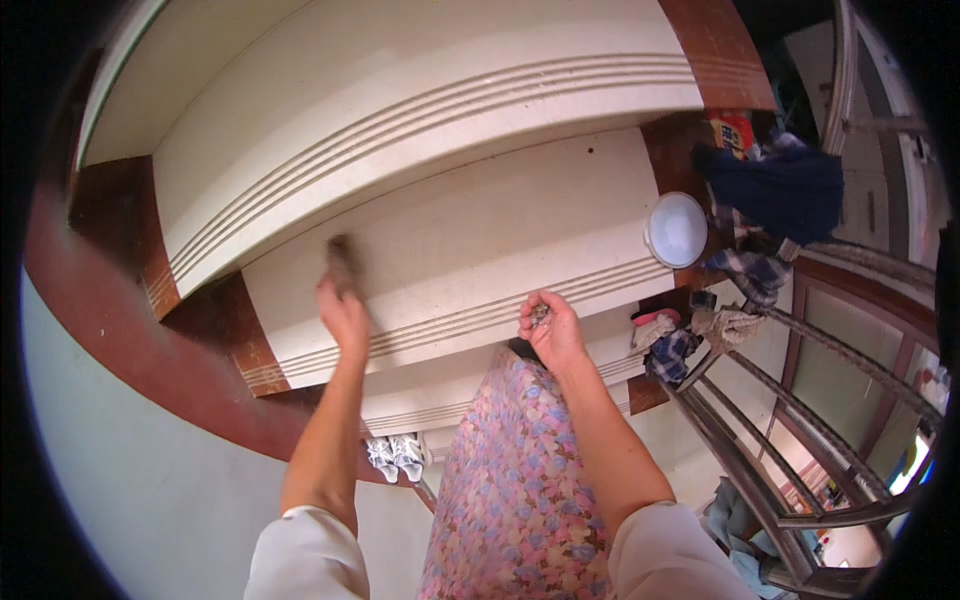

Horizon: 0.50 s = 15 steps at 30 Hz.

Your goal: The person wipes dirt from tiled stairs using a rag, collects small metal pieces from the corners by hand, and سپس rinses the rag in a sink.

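Over the left part of a pale stair tread (465, 217) is my left hand (345, 315), gripping a blurred brownish object (342, 259) that could be a small brush or a cloth; its kind cannot be told. My right hand (551, 326), palm up with curled fingers, cups a little heap of small greyish bits (539, 315) above the grooved edge of the same step. A white round bowl or lid (677, 229) rests at the right end of that tread. One small dark spot (590, 150) shows near the back of the tread.
Dark blue cloth (780, 187), checked cloth (750, 274) and a red packet (731, 135) lie along the right side by the stair railing (757, 472). White-and-grey shoes (395, 456) stand lower down at the left. A wall with a red-brown band (150, 345) borders the stairs.
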Each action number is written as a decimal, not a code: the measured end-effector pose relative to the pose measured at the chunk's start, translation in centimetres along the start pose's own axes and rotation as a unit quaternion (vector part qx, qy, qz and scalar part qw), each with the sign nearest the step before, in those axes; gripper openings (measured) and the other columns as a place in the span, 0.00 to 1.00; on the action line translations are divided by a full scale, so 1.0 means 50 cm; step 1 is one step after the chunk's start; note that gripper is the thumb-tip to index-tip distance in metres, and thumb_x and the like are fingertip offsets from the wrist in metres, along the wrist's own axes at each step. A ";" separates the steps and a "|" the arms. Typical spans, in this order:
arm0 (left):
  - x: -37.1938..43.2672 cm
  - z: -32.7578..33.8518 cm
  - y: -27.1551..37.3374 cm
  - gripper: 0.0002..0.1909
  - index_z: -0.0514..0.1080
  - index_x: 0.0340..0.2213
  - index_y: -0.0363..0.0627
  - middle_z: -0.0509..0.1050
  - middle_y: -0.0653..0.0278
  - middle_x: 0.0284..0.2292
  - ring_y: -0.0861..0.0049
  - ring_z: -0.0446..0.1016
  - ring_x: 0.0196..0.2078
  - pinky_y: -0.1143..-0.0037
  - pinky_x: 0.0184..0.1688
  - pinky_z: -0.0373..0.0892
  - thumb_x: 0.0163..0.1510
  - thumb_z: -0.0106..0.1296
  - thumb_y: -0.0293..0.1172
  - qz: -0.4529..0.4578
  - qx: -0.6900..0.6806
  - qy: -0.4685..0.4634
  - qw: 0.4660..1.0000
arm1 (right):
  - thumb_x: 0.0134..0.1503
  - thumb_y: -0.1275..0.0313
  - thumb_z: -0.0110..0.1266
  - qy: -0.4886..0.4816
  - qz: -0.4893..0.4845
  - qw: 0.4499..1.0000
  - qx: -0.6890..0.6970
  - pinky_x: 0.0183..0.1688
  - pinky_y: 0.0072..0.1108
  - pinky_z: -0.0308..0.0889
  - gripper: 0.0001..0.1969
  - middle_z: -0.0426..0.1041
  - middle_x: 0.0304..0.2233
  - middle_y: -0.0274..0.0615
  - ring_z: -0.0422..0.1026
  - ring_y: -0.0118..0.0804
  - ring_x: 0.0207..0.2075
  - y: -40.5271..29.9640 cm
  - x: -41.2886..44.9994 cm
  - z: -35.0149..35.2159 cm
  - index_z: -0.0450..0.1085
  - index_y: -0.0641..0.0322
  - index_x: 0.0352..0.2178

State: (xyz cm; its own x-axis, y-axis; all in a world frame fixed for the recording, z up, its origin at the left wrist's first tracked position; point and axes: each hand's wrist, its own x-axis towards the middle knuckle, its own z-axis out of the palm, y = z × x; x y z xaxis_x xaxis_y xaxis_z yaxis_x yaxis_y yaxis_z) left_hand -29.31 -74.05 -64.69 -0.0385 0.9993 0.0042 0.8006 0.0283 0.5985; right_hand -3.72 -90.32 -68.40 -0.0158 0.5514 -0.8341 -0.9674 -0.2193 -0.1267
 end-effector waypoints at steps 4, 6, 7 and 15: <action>0.054 0.119 0.002 0.24 0.64 0.46 0.34 0.66 0.46 0.45 0.56 0.65 0.48 0.69 0.51 0.60 0.44 0.45 0.25 0.037 -0.004 0.103 0.994 | 0.52 0.68 0.43 -0.003 -0.011 0.998 0.060 0.24 0.21 0.58 0.08 0.65 0.21 0.41 0.63 0.32 0.22 0.027 -0.014 0.012 0.64 0.61 0.24; 0.040 0.191 0.082 0.28 0.62 0.48 0.33 0.65 0.42 0.46 0.52 0.62 0.50 0.64 0.53 0.57 0.42 0.49 0.28 0.062 0.081 0.110 0.989 | 0.52 0.68 0.43 -0.021 -0.028 0.996 0.078 0.24 0.21 0.58 0.09 0.65 0.21 0.41 0.62 0.32 0.22 0.016 -0.017 0.024 0.63 0.63 0.24; 0.035 0.220 0.097 0.28 0.61 0.48 0.33 0.64 0.42 0.46 0.50 0.61 0.51 0.63 0.53 0.56 0.42 0.49 0.28 0.106 0.142 0.138 0.975 | 0.52 0.68 0.43 -0.019 -0.030 0.996 0.083 0.24 0.21 0.58 0.09 0.65 0.21 0.41 0.62 0.32 0.22 0.008 -0.019 0.026 0.63 0.63 0.24; 0.035 0.229 0.198 0.25 0.63 0.46 0.35 0.67 0.45 0.43 0.50 0.63 0.46 0.59 0.48 0.58 0.42 0.45 0.24 -0.006 0.141 0.077 0.987 | 0.54 0.65 0.43 -0.052 -0.070 0.993 0.075 0.26 0.21 0.58 0.09 0.66 0.22 0.38 0.63 0.30 0.23 -0.054 0.000 0.001 0.63 0.58 0.24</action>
State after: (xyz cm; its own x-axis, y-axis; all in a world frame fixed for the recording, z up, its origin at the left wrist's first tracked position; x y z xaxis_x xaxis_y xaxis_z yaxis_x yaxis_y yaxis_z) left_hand -14.58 -71.71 -67.93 -0.1214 0.9835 0.1340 0.9333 0.0671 0.3529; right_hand -1.12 -89.68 -68.05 0.1023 0.6494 -0.7535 -0.9887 -0.0169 -0.1488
